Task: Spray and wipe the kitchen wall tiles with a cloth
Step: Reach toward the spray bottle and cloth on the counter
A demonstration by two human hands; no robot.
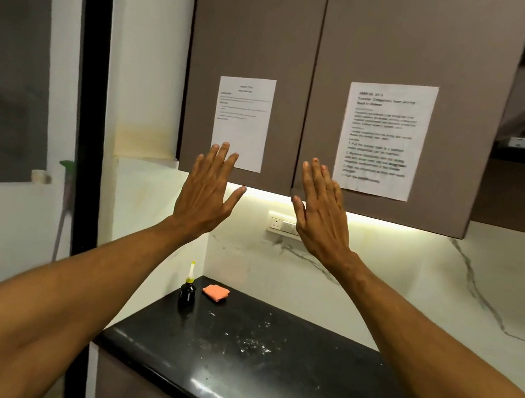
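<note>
Black counter (309, 390) w/ bottle (187, 292), orange cloth (215, 293), white specks (250, 344).

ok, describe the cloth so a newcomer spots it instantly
Start at the black countertop under the brown wall cabinets. Go to its far left corner, by the marbled wall tiles. The cloth is the small folded orange square lying flat, just right of the upright dark bottle with a yellow nozzle.

Left sheet (241, 121), left cabinet door (259, 24): print too small for us to read.
Right sheet (384, 137), right cabinet door (420, 34): we read list numbers 1, 2, 3; other lines blurred.
</note>
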